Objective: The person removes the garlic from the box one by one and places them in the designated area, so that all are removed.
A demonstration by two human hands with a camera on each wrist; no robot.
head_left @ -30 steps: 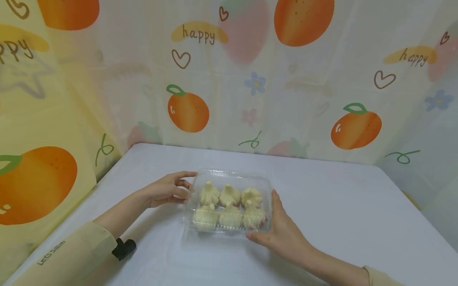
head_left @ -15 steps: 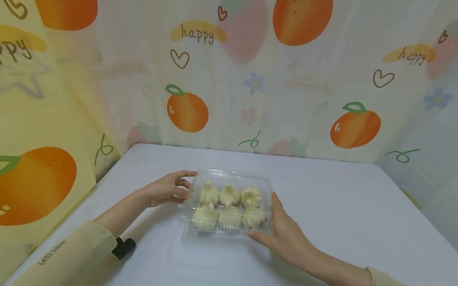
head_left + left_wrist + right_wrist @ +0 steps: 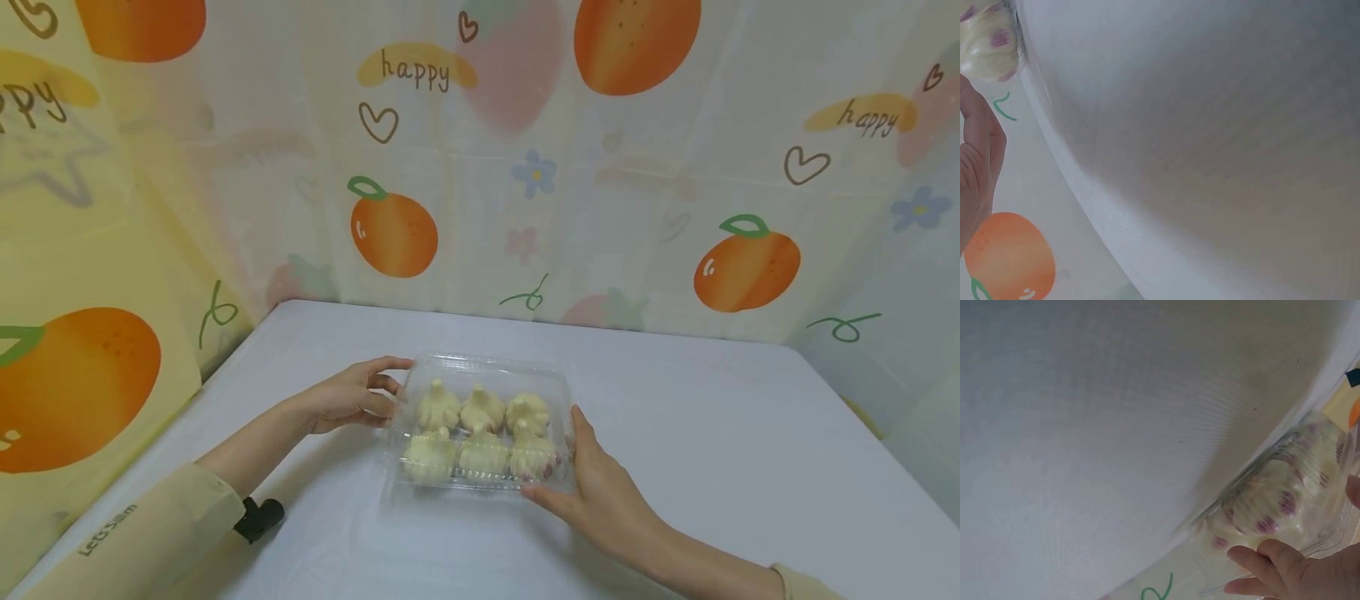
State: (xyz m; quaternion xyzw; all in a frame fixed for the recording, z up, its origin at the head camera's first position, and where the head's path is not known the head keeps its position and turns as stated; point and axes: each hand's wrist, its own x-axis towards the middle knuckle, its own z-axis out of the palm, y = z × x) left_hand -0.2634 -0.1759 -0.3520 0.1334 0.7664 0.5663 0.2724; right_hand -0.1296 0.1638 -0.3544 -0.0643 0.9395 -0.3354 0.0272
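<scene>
A clear plastic clamshell box [image 3: 491,367] with its lid down lies on the white table, holding several garlic bulbs [image 3: 482,408] in two rows. Purple marks show on the bulbs [image 3: 1266,500] through the plastic in the right wrist view. My left hand [image 3: 348,398] is at the box's left side, fingers loosely bent and fingertips right at its edge. On the opposite side, my right hand [image 3: 603,492] lies with fingers extended along the right wall and thumb at the front corner. The left wrist view catches only part of the left hand [image 3: 979,150].
A white-covered table [image 3: 675,417] spreads around the box. Behind it hangs a curtain [image 3: 465,225] printed with oranges, hearts and flowers, and a yellow one [image 3: 82,250] stands at the left. A small black device [image 3: 259,520] sits by the left sleeve.
My right hand has shifted very slightly to the right along the box's side. The box, the garlic bulbs and my left hand stay in place.
</scene>
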